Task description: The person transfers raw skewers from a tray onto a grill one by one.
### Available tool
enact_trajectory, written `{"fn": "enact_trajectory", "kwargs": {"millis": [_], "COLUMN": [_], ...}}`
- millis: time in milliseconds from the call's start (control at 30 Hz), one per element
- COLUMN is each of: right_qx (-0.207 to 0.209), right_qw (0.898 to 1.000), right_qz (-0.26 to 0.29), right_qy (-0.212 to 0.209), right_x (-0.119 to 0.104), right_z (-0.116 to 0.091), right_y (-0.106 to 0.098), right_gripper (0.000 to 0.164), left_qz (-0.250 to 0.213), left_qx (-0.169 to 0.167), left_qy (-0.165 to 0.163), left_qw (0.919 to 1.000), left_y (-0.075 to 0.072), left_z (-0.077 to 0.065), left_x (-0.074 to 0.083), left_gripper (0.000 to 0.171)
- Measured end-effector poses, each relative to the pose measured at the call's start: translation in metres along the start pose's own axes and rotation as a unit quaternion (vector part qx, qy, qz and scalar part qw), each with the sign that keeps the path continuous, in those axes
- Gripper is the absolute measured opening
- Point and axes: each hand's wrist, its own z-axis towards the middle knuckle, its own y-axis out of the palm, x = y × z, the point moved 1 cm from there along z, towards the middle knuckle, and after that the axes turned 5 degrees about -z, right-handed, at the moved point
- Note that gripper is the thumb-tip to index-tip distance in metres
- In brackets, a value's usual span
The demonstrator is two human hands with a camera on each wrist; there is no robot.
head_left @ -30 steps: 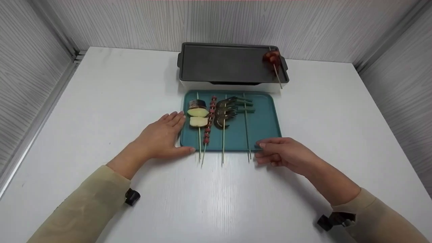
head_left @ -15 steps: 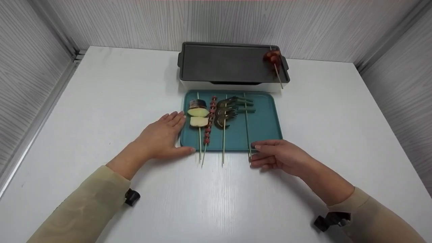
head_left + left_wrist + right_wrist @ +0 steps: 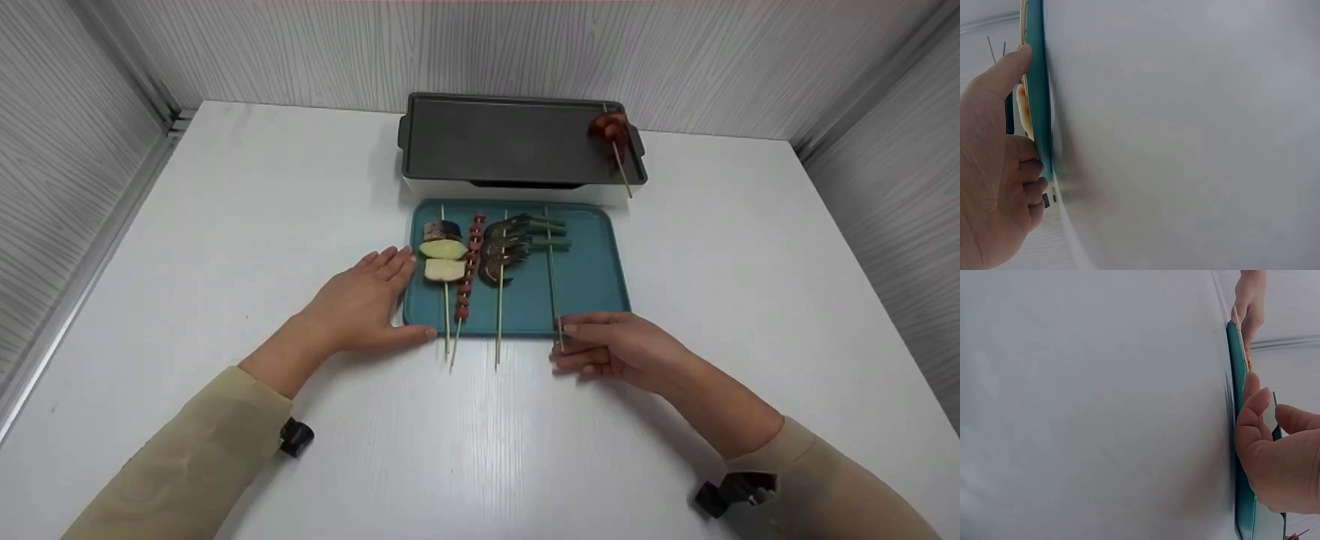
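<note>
In the head view, a teal tray (image 3: 592,277) holds several skewers. From the left come a skewer of thick vegetable slices (image 3: 445,251), a skewer of small red pieces (image 3: 463,289), a shrimp skewer (image 3: 501,251) and a skewer of short green pieces (image 3: 553,289). My left hand (image 3: 358,306) rests with straight fingers against the tray's left edge, thumb at its front corner. At the front right, my right hand (image 3: 626,346) has its fingertips at the lower stick end of the green skewer. The right wrist view shows its thumb (image 3: 1296,419) apart from its bent fingers.
A black griddle (image 3: 510,142) on a white base stands behind the tray. On its right end lies a skewer of dark red pieces (image 3: 611,133), its stick reaching past the front rim. Wood-grain panels (image 3: 300,52) enclose the white table (image 3: 480,450).
My right hand has moved slightly left along the tray's front edge, to the green skewer's stick end. My left hand has stayed in place, and the skewers lie as before.
</note>
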Motion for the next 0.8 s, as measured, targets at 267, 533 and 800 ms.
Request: {"fn": "enact_trajectory", "kwargs": {"millis": [267,533,800], "right_qx": [0.034,0.048,0.062], "right_qw": [0.999,0.998,0.997], "right_qz": [0.009,0.012,0.006], "right_qy": [-0.016,-0.031,-0.047], "right_x": [-0.004,-0.006,-0.012], "right_z": [-0.009,-0.023,-0.046], "right_y": [-0.002,-0.007,-0.013], "right_gripper": [0.057,0.056,0.057], "left_qz": [0.003,0.006,0.010], "left_qx": [-0.005,-0.013,-0.004], "left_qy": [-0.001,-0.005,0.000], "left_qw": [1.0000,0.9999,0.9999], "left_y": [-0.001,-0.001,0.000], "left_z": [0.000,0.001,0.001], "left_x": [0.001,0.002,0.001], "left_gripper": [0.113,0.114,0.113]}}
